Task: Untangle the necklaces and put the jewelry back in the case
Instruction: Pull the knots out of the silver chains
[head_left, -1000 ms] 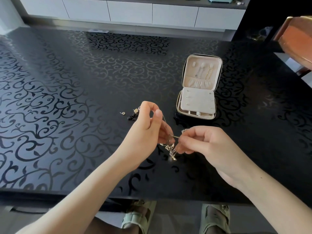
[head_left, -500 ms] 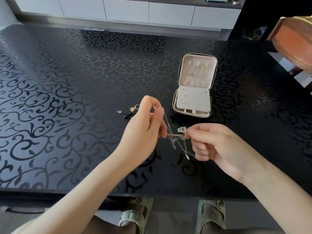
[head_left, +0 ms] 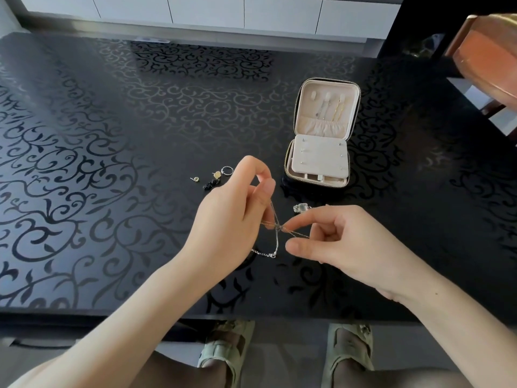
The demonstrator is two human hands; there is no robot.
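Note:
Thin tangled silver necklaces point(head_left: 275, 233) hang between my two hands above the black patterned table point(head_left: 112, 135). My left hand point(head_left: 232, 214) pinches the chains from the left, thumb and fingers closed on the strands. My right hand point(head_left: 335, 242) pinches the knot where the chains cross. A clasp end point(head_left: 270, 254) dangles below, and a clear pendant point(head_left: 300, 207) sits just above my right fingers. The beige jewelry case point(head_left: 321, 135) stands open behind my hands, with two chains hung in its lid.
Small loose pieces lie left of the case: a stud earring point(head_left: 195, 179), a dark beaded piece point(head_left: 211, 184), a pale earring point(head_left: 216, 173) and a silver ring point(head_left: 227, 170). A wooden chair point(head_left: 486, 60) stands at the far right. The table's near edge runs below my wrists.
My hands have drawn slightly apart, stretching the chains into a crossed shape. The bunched clasp end now hangs lower and to the left, and the clear pendant shows above my right fingers.

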